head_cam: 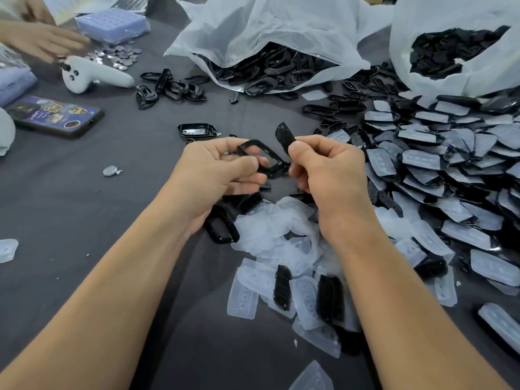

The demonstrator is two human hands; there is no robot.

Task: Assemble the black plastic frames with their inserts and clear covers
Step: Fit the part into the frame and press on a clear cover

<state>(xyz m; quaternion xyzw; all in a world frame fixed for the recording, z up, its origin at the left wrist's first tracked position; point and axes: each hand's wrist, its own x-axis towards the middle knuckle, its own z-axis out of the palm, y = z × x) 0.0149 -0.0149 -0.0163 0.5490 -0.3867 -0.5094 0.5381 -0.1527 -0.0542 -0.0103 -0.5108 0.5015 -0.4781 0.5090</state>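
The worktop (84, 206) is covered with a dark grey cloth. Two white plastic bags lie open at its far edge: the centre bag (267, 29) spills black frames, and the right bag (450, 38) holds further black parts. A large pile of black pieces fitted with clear covers (436, 170) occupies the right side. A smaller heap of loose clear covers (270, 229) lies directly below the hands, with a few black inserts among them.

The left hand (213, 175) holds one black frame (277, 170) above the worktop, its fingers curled round the frame's left end, thumb on top. The right hand (329, 170) pinches a black insert (285, 136) between thumb and curled fingers. The insert stands upright, its lower end at the frame's right end.

At far left lie a white controller (92, 76) and a phone (56, 115), with another person's hand (42, 40) beside a scatter of coin cells (118, 56). One coin cell (110, 170) lies alone, left of the hands.
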